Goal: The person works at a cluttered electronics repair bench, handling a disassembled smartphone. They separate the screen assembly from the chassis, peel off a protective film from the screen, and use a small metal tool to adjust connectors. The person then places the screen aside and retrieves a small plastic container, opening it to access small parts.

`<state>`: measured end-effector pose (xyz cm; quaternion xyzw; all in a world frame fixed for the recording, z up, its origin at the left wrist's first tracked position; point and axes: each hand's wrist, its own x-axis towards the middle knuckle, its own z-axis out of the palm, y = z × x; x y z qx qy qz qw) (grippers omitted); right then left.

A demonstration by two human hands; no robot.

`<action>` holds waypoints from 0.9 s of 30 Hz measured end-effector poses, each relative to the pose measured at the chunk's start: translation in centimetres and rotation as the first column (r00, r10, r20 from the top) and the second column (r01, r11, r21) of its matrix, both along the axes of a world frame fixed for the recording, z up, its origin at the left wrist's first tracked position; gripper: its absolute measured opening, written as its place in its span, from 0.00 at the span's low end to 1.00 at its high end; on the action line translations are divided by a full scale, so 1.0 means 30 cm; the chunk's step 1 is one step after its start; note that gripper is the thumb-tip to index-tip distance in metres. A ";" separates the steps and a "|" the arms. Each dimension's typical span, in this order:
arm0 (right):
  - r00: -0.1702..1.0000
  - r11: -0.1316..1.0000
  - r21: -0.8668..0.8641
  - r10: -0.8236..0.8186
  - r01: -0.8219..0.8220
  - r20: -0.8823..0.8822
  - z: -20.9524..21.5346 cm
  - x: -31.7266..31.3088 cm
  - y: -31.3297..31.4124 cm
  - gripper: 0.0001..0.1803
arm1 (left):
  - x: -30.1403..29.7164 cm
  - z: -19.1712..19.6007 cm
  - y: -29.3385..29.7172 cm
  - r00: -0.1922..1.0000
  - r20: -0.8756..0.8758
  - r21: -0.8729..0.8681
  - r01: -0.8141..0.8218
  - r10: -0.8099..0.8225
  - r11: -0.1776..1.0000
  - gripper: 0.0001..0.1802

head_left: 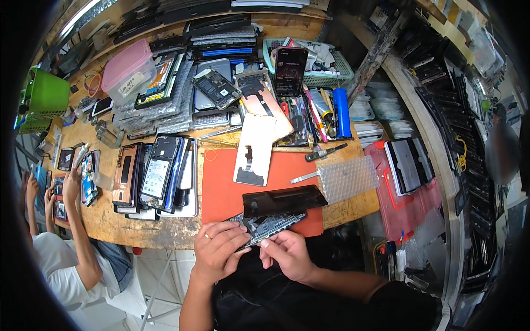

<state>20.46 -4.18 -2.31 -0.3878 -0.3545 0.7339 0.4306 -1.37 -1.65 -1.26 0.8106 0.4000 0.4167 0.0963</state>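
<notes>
An opened phone (pixel 276 225) with its inner parts showing is held over the near edge of a red-orange mat (pixel 221 176). My left hand (pixel 222 248) grips its left end, fingers lying across the top. My right hand (pixel 290 256) pinches the near edge with thumb and bent forefinger; anything small between those fingertips cannot be made out. Just beyond the phone body, a dark glossy screen panel (pixel 284 201) stands tilted along its far side; whether the two are joined is unclear. Farther off lies a white phone panel (pixel 255 149) with a dark lower end.
A bubble-wrap pouch (pixel 350 179) lies right of the mat. Phone parts (pixel 157 171) are stacked to the left. Behind stand a lit phone (pixel 291 71), hand tools and a blue cylinder (pixel 342 113). At far left, another person's hands (pixel 72 185) work at the same table.
</notes>
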 end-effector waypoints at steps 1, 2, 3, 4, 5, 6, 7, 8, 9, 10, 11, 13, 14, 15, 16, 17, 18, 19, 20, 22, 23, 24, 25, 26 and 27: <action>1.000 1.000 0.002 0.000 0.000 -0.002 0.003 -0.001 0.003 0.07 | -0.001 0.002 0.000 1.000 0.000 0.002 -0.001 0.001 1.000 0.14; 1.000 1.000 -0.001 0.000 0.000 -0.003 0.008 -0.001 0.001 0.07 | 0.000 0.001 -0.001 1.000 0.001 -0.001 -0.002 0.002 1.000 0.14; 1.000 1.000 -0.004 0.000 0.000 -0.004 0.010 -0.002 0.001 0.08 | 0.000 0.000 0.000 1.000 0.002 0.002 -0.002 0.002 1.000 0.14; 1.000 1.000 -0.004 -0.008 0.008 -0.021 0.009 -0.003 0.002 0.07 | 0.001 -0.001 0.001 1.000 0.002 0.004 -0.002 0.002 1.000 0.14; 0.999 1.000 -0.007 -0.015 0.015 -0.038 0.008 -0.004 0.000 0.07 | 0.001 -0.001 -0.001 1.000 0.003 0.004 -0.003 0.003 1.000 0.14; 0.998 1.000 -0.010 -0.022 0.022 -0.054 0.006 -0.004 -0.002 0.08 | 0.002 0.000 -0.001 1.000 0.003 0.001 -0.003 0.003 1.000 0.14; 0.998 1.000 -0.004 -0.019 0.019 -0.051 0.004 -0.003 -0.002 0.08 | 0.003 0.003 -0.001 1.000 0.003 -0.003 -0.003 0.003 1.000 0.14; 0.999 1.000 0.004 -0.016 0.016 -0.049 0.003 -0.002 0.000 0.08 | 0.003 0.006 0.001 1.000 0.002 -0.003 -0.003 0.003 1.000 0.14; 0.999 1.000 0.013 -0.012 0.013 -0.046 0.002 -0.001 0.002 0.08 | 0.003 0.005 0.001 1.000 0.004 -0.007 -0.003 0.003 1.000 0.14; 0.999 1.000 0.006 -0.013 0.013 -0.047 0.000 -0.001 0.000 0.08 | 0.003 0.004 -0.001 1.000 0.006 -0.010 -0.002 0.002 1.000 0.14; 0.999 1.000 0.004 -0.013 0.013 -0.049 -0.002 -0.001 0.001 0.08 | 0.002 0.005 0.001 1.000 0.008 -0.008 -0.002 0.002 1.000 0.14; 0.998 1.000 -0.003 -0.016 0.016 -0.056 -0.005 -0.003 -0.002 0.08 | -0.001 0.005 -0.001 1.000 0.002 -0.014 -0.001 0.001 1.000 0.14; 0.998 1.000 -0.002 -0.018 0.018 -0.060 -0.007 -0.006 0.001 0.08 | -0.002 0.004 0.001 1.000 0.000 -0.012 0.000 0.000 1.000 0.14; 0.998 1.000 -0.001 -0.021 0.021 -0.065 -0.009 -0.006 0.002 0.08 | -0.002 0.003 0.000 1.000 0.000 -0.014 -0.003 0.003 1.000 0.14; 0.999 1.000 -0.002 -0.016 0.016 -0.051 -0.008 -0.004 0.002 0.08 | -0.002 0.002 -0.004 1.000 0.000 -0.016 -0.006 0.006 1.000 0.14; 0.999 1.000 -0.005 -0.010 0.010 -0.041 -0.009 -0.002 -0.001 0.08 | -0.002 0.001 -0.007 1.000 -0.002 -0.019 -0.010 0.010 1.000 0.14; 1.000 1.000 -0.008 -0.004 0.004 -0.030 -0.008 -0.001 -0.001 0.08 | -0.001 0.004 -0.006 1.000 0.000 -0.018 -0.009 0.009 1.000 0.14; 0.999 1.000 0.001 -0.011 0.011 -0.041 -0.004 -0.003 0.002 0.09 | 0.000 0.008 -0.004 1.000 0.002 -0.017 -0.007 0.007 1.000 0.14; 0.999 1.000 0.000 -0.012 0.012 -0.039 -0.004 -0.003 0.001 0.09 | 0.000 0.008 -0.006 1.000 0.004 -0.022 -0.007 0.007 1.000 0.13; 0.999 1.000 -0.001 -0.013 0.013 -0.036 -0.007 -0.003 0.002 0.09 | 0.001 0.004 -0.004 1.000 0.006 -0.021 -0.007 0.007 1.000 0.13; 0.999 1.000 0.002 -0.014 0.014 -0.041 -0.009 -0.004 0.002 0.08 | 0.000 0.004 -0.004 1.000 0.005 -0.020 -0.007 0.007 1.000 0.14; 0.999 1.000 0.004 -0.015 0.015 -0.045 -0.012 -0.003 0.002 0.08 | -0.001 0.005 -0.003 1.000 0.006 -0.020 -0.005 0.005 1.000 0.14; 0.999 1.000 0.007 -0.016 0.016 -0.049 -0.015 -0.003 0.002 0.08 | -0.001 0.005 -0.002 1.000 0.007 -0.020 -0.003 0.003 1.000 0.14; 0.998 1.000 0.006 -0.018 0.019 -0.055 -0.017 -0.003 0.002 0.08 | -0.001 0.006 0.000 1.000 0.009 -0.018 -0.001 0.001 1.000 0.14; 0.998 1.000 0.005 -0.021 0.021 -0.060 -0.019 -0.004 0.002 0.08 | 0.000 0.006 0.001 1.000 0.012 -0.017 -0.001 0.002 1.000 0.13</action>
